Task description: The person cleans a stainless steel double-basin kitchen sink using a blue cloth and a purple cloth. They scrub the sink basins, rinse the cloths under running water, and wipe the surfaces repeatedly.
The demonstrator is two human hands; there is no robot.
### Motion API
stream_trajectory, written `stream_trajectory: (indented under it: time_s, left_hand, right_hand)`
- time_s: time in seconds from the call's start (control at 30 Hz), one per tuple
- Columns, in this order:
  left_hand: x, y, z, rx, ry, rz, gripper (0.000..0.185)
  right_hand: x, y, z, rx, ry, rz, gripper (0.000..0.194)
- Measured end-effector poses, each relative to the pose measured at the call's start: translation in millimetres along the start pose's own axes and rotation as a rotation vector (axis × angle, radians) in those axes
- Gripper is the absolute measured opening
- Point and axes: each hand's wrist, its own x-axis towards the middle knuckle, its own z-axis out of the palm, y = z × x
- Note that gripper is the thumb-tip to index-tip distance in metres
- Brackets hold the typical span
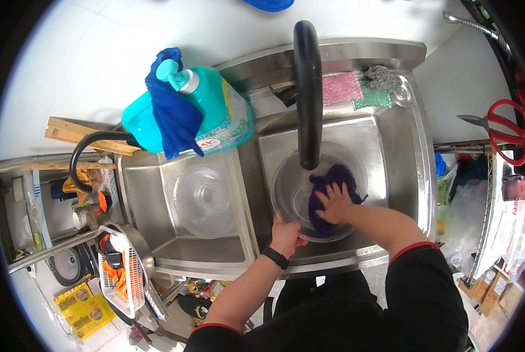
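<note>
My left hand (285, 236), with a dark watch on the wrist, grips the near-left rim of a clear round plastic basin (284, 189). The basin stands in the right-hand compartment of a stainless steel sink (403, 167). Inside it, a dark purple cloth (326, 226) lies bunched towards the right side. My right hand (334, 204) rests palm down on this cloth, fingers spread. A black faucet spout (308, 97) reaches over the basin from behind and hides part of its far rim.
A second clear basin (204, 202) sits in the left compartment. Behind it stand a turquoise pump bottle (211, 105) and a draped blue cloth (174, 114). Scouring pads (342, 88) and steel wool (382, 79) lie on the back ledge. Red-handled scissors (506, 130) hang at right.
</note>
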Motion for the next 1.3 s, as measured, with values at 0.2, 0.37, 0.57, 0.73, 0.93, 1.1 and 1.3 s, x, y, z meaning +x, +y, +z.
stream_trajectory:
  time_s: [0.2,0.37,0.57,0.73,0.93,1.1,1.3]
  left_hand:
    - [10,-9,-3,-0.057,-0.097,-0.165,0.098]
    - [26,-4,-9,0.005,-0.157,-0.237,0.087]
    - [26,-5,-15,-0.018,-0.176,-0.13,0.075]
    - [32,-3,-19,0.01,-0.202,-0.059,0.059]
    - [40,8,-49,-0.29,-0.431,-0.047,0.037]
    - [61,-9,-46,-0.154,-0.192,-0.076,0.089]
    - [36,-4,-26,-0.064,-0.129,-0.123,0.095]
  right_hand:
    - [82,-24,-7,0.214,0.415,0.29,0.081]
    - [167,-101,27,0.741,0.584,0.324,0.085]
    - [148,-117,2,1.001,0.672,0.101,0.094]
    - [166,-118,-16,1.044,0.634,0.328,0.093]
    - [45,-78,-13,1.169,-0.231,-0.351,0.056]
    - [-14,-25,-45,0.086,-0.291,-0.195,0.053]
    - [70,26,-7,-0.109,0.484,-0.029,0.036]
